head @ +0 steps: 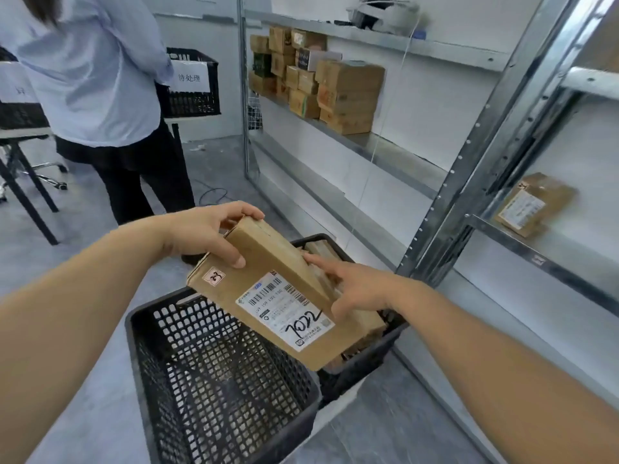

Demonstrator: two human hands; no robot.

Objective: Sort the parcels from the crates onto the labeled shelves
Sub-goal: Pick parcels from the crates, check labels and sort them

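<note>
I hold a flat brown cardboard parcel [268,269] above two black mesh crates. It carries a white shipping label with a handwritten number and a small sticker near one corner. My left hand [204,232] grips its far top end. My right hand [355,289] rests on its right edge, thumb under and fingers stretched along the side. The near crate [160,333] looks empty. The far crate [365,360] holds several brown parcels, mostly hidden behind the held one. One labelled parcel [532,204] lies on the right-hand shelf [536,259].
A metal shelving unit [469,155] runs along the right wall, with a stack of cardboard boxes [321,82] on a farther shelf. A person in a light shirt [97,78] stands at the left beside a table with black crates [197,85].
</note>
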